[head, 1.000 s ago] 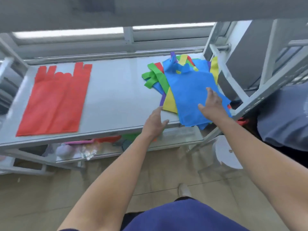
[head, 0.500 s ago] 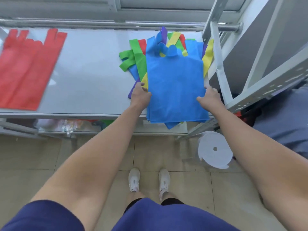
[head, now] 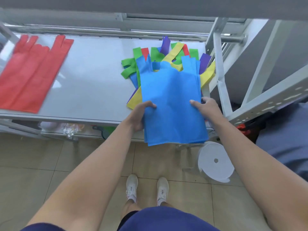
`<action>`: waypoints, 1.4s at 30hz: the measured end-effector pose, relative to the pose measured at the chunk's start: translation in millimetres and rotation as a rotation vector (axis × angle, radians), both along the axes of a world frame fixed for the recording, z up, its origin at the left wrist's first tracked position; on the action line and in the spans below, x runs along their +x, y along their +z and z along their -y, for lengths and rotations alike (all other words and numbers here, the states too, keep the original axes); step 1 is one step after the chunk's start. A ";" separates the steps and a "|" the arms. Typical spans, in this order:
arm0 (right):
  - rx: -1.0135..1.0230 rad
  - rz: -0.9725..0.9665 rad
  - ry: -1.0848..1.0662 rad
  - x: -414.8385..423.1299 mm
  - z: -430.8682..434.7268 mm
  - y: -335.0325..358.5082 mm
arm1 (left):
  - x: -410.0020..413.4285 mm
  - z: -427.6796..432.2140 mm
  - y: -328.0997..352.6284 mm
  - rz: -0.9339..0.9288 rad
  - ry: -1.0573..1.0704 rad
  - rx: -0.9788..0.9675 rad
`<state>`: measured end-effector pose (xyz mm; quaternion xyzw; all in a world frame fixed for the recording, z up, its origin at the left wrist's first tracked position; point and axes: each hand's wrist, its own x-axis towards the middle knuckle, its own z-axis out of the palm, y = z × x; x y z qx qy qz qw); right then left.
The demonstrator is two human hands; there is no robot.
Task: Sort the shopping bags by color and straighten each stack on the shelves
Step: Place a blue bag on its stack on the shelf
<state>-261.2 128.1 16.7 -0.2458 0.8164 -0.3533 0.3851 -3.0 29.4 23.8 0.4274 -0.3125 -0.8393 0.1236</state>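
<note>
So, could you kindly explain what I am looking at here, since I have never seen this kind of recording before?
There is no machine here. A person wears one wide-angle camera on the head, looking forward and down, so the two bare arms and the white shoes are their own. The left grip and right grip are simply that person's hands. Each holds one side of a stack of blue bags, thumb on top, and the stack hangs partly over the front edge of the grey shelf. Under and behind it lies a mixed pile of green, yellow, purple and red bags. A separate stack of red bags lies at the shelf's left end. A white stool stands on the floor.
</note>
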 end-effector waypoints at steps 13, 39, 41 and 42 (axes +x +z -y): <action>0.329 0.087 0.107 36.2 -38.3 10.9 | 24.4 -16.6 -10.4 0.318 0.183 -0.035; -0.307 0.541 0.435 237.9 73.7 92.3 | 280.0 -40.4 79.5 0.076 0.697 -0.355; -0.333 0.553 0.442 264.9 84.2 99.9 | 304.9 -30.3 78.5 0.089 0.730 -0.378; -0.344 0.558 0.441 276.1 88.8 102.3 | 315.3 -24.0 78.3 0.095 0.742 -0.385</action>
